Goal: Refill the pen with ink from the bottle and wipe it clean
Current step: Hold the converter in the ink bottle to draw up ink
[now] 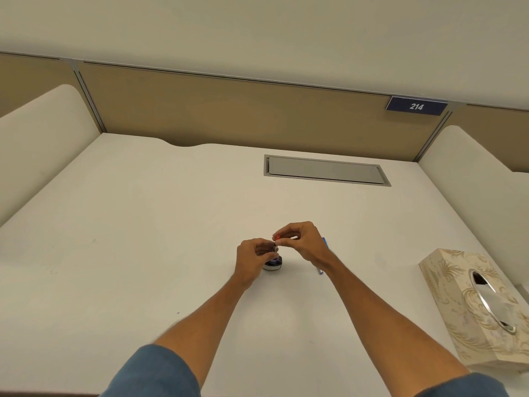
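Left hand (252, 257), right hand (304, 242), curled fingers (286, 234) pinching slim pen (275, 248) over squat round ink bottle (273, 265)

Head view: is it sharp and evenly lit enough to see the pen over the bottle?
Head view: lighting soft and even, shadows faint; the pen between left hand and right hand is small and soft, details over the ink bottle unclear; wide-angle bows the partition edge; glare only on the tissue box opening.
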